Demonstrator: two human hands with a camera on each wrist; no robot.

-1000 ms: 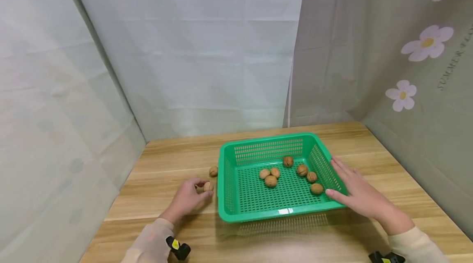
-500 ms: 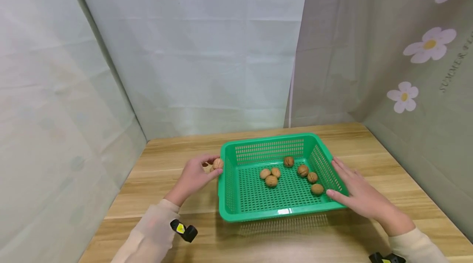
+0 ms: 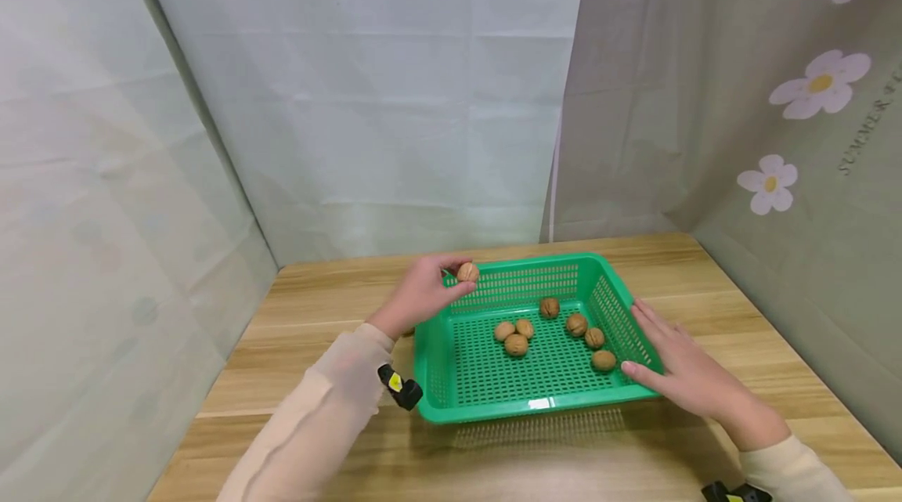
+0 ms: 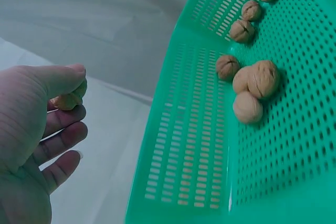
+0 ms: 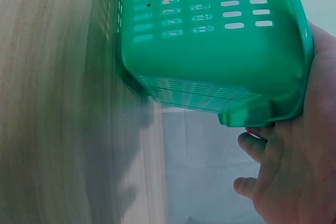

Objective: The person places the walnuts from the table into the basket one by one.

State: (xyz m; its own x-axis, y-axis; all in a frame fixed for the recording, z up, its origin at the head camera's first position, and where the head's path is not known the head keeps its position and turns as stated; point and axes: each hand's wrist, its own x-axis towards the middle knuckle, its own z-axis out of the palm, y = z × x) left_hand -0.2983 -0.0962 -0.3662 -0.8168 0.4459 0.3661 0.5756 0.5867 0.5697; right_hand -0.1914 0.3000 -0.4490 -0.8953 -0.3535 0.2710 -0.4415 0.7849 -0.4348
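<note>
My left hand (image 3: 421,294) pinches a walnut (image 3: 468,272) between thumb and fingers, over the far left corner of the green plastic basket (image 3: 486,413). In the left wrist view the thumb covers much of that walnut (image 4: 67,101), and the other fingers are loosely bent. Several walnuts (image 3: 516,345) lie on the basket's slotted floor, some grouped near the middle and others toward the right wall. My right hand (image 3: 687,369) holds the basket's right rim, its thumb over the inner side. In the right wrist view, the fingers (image 5: 254,145) sit outside, below the rim.
The basket stands on a wood-grain table (image 3: 310,306). Pale cloth (image 3: 395,134) hangs behind and at the sides, with printed flowers on the right. A brown sliver shows on the table beside the basket, behind my left wrist.
My left hand has lifted the walnut off the table left of the basket and carried it up and rightward over the basket's far left corner. My right hand stays on the rim.
</note>
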